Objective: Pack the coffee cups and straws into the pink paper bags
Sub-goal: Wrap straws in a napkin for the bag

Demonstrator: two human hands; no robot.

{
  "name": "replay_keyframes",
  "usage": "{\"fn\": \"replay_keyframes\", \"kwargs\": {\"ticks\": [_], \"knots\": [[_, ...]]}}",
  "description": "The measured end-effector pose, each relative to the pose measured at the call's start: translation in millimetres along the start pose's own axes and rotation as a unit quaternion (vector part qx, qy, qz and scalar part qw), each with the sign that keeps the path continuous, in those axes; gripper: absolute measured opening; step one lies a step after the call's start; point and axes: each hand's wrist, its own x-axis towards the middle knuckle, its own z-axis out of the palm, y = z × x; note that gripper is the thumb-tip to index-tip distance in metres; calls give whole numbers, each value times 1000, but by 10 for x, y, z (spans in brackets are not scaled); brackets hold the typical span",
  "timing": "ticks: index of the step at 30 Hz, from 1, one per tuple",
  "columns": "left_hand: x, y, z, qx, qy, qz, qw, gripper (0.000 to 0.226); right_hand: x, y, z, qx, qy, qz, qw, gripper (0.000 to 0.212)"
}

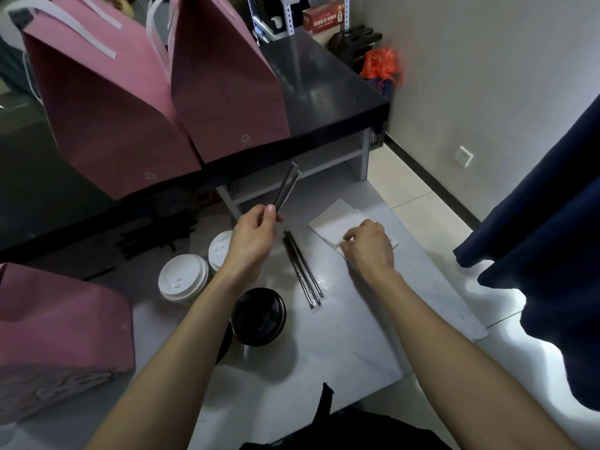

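On the far dark counter two pink paper bags [110,102] stand upright, and a third bag [61,332] sits near left; any could tip if you push straws in at an angle. Nearer, two white-lidded cups [183,280] and a black-lidded cup [258,316] crowd under your left forearm, so a dropped elbow may knock them over. Your left hand [251,237] pinches two wrapped straws [287,186] loosely; they may slip. Your right hand [368,246] presses fingertips on the napkins [331,222], beside two more straws [303,271].
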Motion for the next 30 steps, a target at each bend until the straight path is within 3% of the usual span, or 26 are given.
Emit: {"fn": "replay_keyframes", "kwargs": {"ticks": [4,8,10,13,16,18,21,23,26,30], "knots": [[3,-17,-30,-27,-13,-17,999,42,-7,-26,-103,70,9,20,997,19],[-13,-65,-45,-20,-65,53,996,22,-82,-109,-421,168,48,-29,984,19],[11,-77,-35,11,-84,90,992,42,-125,-189,-623,252,22,-59,966,14],[63,5,20,52,-107,141,983,63,-166,-326,-827,402,-88,-90,907,8],[116,52,57,54,-105,162,980,35,-158,-375,-825,489,-128,-102,857,9],[139,39,57,27,-96,136,986,17,-146,-329,-738,502,-103,-74,856,18],[183,-27,-8,4,-52,123,991,18,-104,-148,-560,310,10,-42,950,23],[205,-58,-75,-14,-39,105,994,15,-77,-2,-435,127,7,-73,989,34],[203,-82,-178,-22,-29,91,995,17,-54,111,-243,-53,-34,-92,994,42],[209,-108,-222,-12,-26,102,994,12,-47,177,-137,-43,-5,-99,994,28]]}}
